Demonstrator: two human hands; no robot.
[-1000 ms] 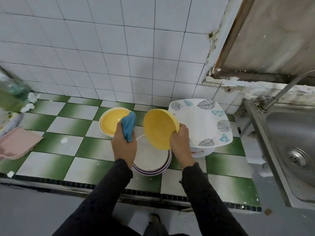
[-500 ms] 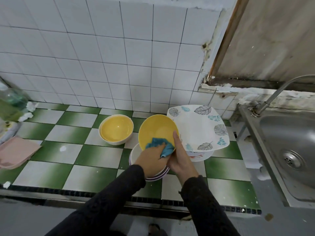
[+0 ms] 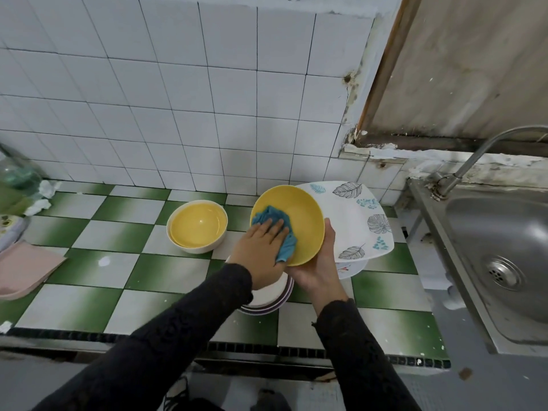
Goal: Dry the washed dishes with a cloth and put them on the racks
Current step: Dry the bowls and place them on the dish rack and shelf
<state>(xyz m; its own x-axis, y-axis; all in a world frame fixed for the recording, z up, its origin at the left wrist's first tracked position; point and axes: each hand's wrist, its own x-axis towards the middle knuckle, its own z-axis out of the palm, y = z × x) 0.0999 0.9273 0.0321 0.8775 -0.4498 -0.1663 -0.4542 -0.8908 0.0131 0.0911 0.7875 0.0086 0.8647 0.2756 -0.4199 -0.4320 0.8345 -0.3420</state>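
A yellow bowl (image 3: 299,221) is tilted toward me above the counter, its inside facing me. My right hand (image 3: 318,264) cups it from below and the right, thumb along the rim. My left hand (image 3: 261,247) presses a blue cloth (image 3: 278,232) flat against the bowl's inside, fingers straight. A second yellow bowl (image 3: 197,225) stands on the counter to the left. Under my hands lies a stack of round plates (image 3: 267,301). A square leaf-patterned plate (image 3: 353,221) sits behind the held bowl on other dishes.
Green and white checked tiles cover the counter (image 3: 118,277). A steel sink (image 3: 504,256) with a tap (image 3: 474,155) stands at the right. At the left edge lie a pink folded cloth (image 3: 23,268) and a glass bottle (image 3: 17,173). No rack is in view.
My left hand brought the blue cloth from beside the counter bowl into the held bowl and now presses it higher inside. The bowl turned to face me.
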